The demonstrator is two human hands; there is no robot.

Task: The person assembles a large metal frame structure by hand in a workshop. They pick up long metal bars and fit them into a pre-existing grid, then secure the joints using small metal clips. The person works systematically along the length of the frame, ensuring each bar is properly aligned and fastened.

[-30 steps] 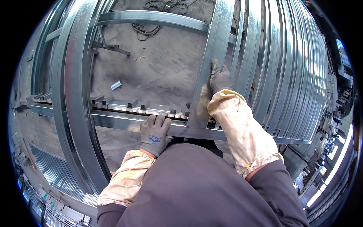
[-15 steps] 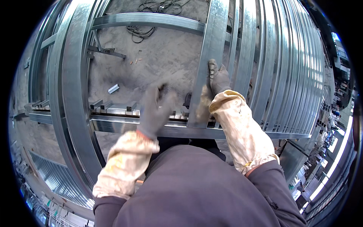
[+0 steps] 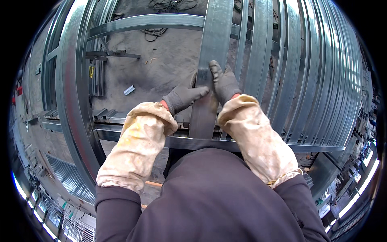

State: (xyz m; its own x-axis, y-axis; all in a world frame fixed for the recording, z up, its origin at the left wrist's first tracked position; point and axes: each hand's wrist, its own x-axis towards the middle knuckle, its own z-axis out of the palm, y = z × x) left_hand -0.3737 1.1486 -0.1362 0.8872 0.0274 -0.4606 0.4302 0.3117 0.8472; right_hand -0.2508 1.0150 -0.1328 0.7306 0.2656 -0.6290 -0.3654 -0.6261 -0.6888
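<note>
So left hand (image 3: pixel 184 97) and right hand (image 3: pixel 225 82) are grasping opposite edges of the beam (image 3: pixel 215 40), its near end's meeting the front rail (image 3: pixel 181 142); open floor (image 3: pixel 131 72) is showing left, next bar (image 3: pixel 242 40) sitting close right.

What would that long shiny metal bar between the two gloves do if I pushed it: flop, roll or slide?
The metal bar probably wouldn't flop: it looks straight and shows no obvious sag. It likely wouldn't roll, because its wide face is flat. It might slide, though: its surface looks smooth where it lies over the front rail.
</note>
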